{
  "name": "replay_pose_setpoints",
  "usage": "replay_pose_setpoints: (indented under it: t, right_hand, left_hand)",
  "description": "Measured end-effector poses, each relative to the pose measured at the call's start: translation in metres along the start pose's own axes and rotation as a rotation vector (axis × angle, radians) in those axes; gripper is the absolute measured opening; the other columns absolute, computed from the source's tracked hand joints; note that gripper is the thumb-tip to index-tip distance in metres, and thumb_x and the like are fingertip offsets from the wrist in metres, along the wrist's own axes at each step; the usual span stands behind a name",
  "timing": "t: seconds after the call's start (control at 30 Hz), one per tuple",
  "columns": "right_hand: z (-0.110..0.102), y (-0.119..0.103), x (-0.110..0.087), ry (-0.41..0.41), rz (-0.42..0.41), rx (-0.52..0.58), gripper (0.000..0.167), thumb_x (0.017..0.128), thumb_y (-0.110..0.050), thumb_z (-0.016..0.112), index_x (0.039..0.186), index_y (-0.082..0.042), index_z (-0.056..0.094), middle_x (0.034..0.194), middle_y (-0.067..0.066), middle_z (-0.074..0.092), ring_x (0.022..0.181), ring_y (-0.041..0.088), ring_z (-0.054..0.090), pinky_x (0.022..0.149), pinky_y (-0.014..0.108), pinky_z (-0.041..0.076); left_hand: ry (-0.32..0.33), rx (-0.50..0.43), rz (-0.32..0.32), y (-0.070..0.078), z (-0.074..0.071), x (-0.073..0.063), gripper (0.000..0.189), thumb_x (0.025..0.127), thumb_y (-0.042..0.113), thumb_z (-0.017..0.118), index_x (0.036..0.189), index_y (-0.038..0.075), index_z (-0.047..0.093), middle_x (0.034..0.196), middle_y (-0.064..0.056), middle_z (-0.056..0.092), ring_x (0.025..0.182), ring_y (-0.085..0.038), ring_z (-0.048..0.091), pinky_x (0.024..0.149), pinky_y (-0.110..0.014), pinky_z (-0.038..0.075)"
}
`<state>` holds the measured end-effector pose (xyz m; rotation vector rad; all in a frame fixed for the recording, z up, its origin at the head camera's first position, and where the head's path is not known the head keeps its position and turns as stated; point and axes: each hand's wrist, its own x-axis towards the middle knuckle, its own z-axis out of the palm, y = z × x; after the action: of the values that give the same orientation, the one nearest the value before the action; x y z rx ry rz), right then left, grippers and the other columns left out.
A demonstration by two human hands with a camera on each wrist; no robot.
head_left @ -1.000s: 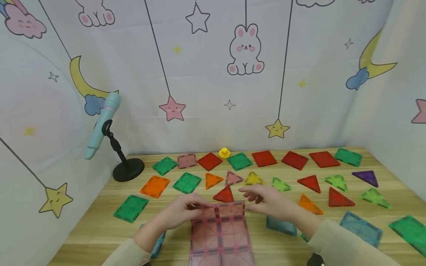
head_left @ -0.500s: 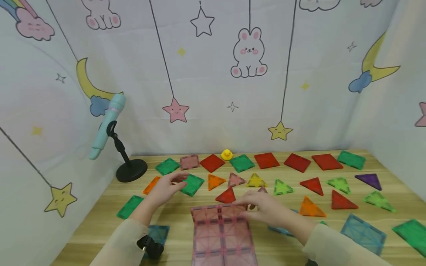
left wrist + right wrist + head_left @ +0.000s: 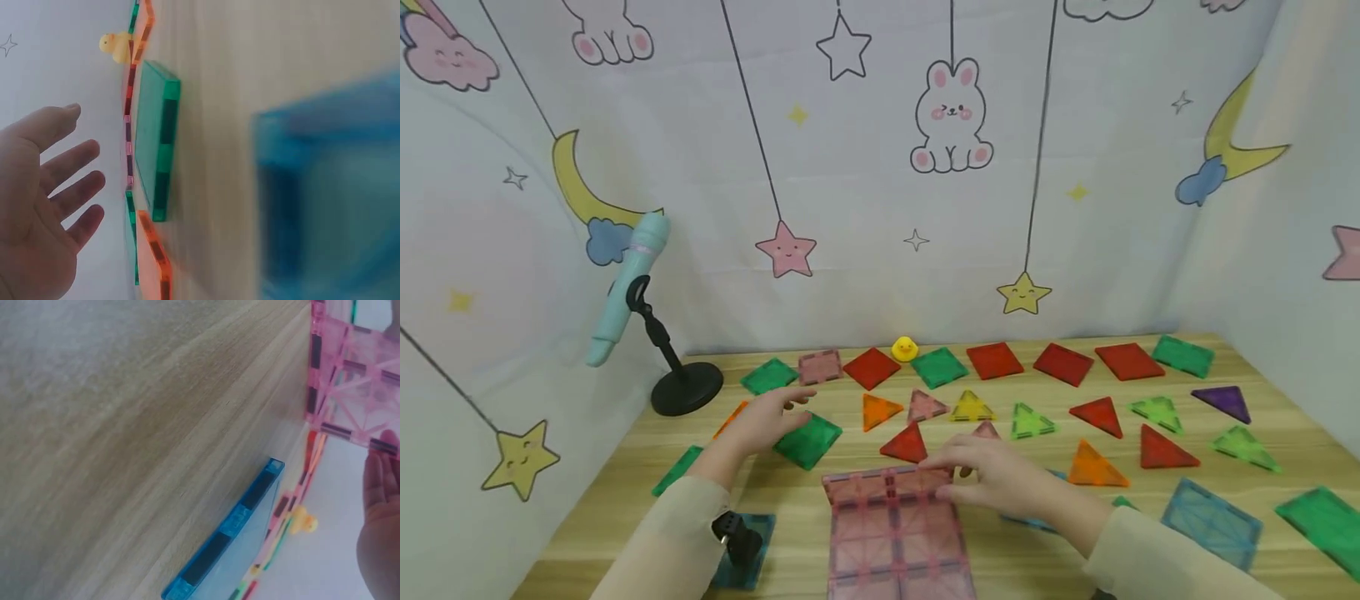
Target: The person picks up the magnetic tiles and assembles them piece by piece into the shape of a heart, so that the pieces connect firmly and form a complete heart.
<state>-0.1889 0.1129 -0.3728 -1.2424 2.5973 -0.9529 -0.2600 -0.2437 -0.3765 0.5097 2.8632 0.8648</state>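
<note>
My left hand point(image 3: 767, 422), its fingers extended and apart, is over the left part of the table, beside a green square magnetic tile point(image 3: 811, 442). The left wrist view shows the palm and loose fingertips point(image 3: 94, 181) with a gap to the green tile point(image 3: 156, 144). My right hand point(image 3: 988, 473) pinches the right top edge of a pink tile standing at the far end of a sheet of pink magnetic tiles point(image 3: 898, 537). In the right wrist view its fingers point(image 3: 375, 478) overlap the edge of the pink tile point(image 3: 356, 387).
A blue tile point(image 3: 752, 554) lies under my left wrist. Red, orange and yellow tiles and a purple triangle point(image 3: 1225, 402) lie across the back and right. A yellow duck point(image 3: 905, 348) sits by the curtain. A microphone point(image 3: 628, 287) on a stand point(image 3: 688, 387) is at the left.
My left hand has left the pink tiles and moved left and away. The green tile beside it has shifted nearer and leftward. My right hand has come onto the upright pink tile's top edge.
</note>
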Motion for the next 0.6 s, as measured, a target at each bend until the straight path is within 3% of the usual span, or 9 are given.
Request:
replay_pose_setpoints:
  t: [0.2,0.4,0.47,0.6]
  right_hand:
    - [0.001,0.000,0.000,-0.002,-0.005,-0.006,0.036,0.090,-0.030,0.063,0.125,-0.025,0.061,0.113,-0.010,0.058,0.092,0.006,0.053,0.077,0.027,0.049]
    - [0.002,-0.001,0.001,0.006,-0.039,-0.003,0.035,0.090,-0.031,0.063,0.124,-0.023,0.062,0.108,-0.008,0.059,0.089,0.007,0.054,0.075,0.026,0.049]
    - [0.002,0.000,0.001,0.003,-0.036,-0.001,0.035,0.090,-0.032,0.063,0.124,-0.024,0.061,0.108,-0.008,0.059,0.090,0.006,0.054,0.075,0.026,0.049]
    - [0.001,0.002,-0.001,0.000,-0.017,0.003,0.036,0.089,-0.029,0.064,0.124,-0.025,0.061,0.109,-0.009,0.059,0.091,0.006,0.054,0.076,0.026,0.049]
  left_hand:
    - [0.013,0.030,-0.098,0.000,0.001,0.028,0.053,0.094,0.022,0.056,0.142,0.009,0.040,0.141,-0.020,0.041,0.129,-0.043,0.033,0.100,-0.061,0.026]
    - [-0.081,0.156,-0.175,-0.004,0.007,0.039,0.058,0.096,0.029,0.052,0.147,0.014,0.032,0.146,-0.018,0.035,0.132,-0.048,0.023,0.100,-0.068,0.012]
    - [-0.096,0.157,-0.165,-0.003,0.006,0.041,0.056,0.096,0.027,0.051,0.147,0.014,0.032,0.142,-0.018,0.041,0.132,-0.049,0.022,0.100,-0.069,0.011]
    - [-0.052,0.123,-0.112,0.002,0.002,0.044,0.052,0.095,0.021,0.054,0.144,0.015,0.039,0.139,-0.018,0.044,0.129,-0.048,0.024,0.098,-0.069,0.013]
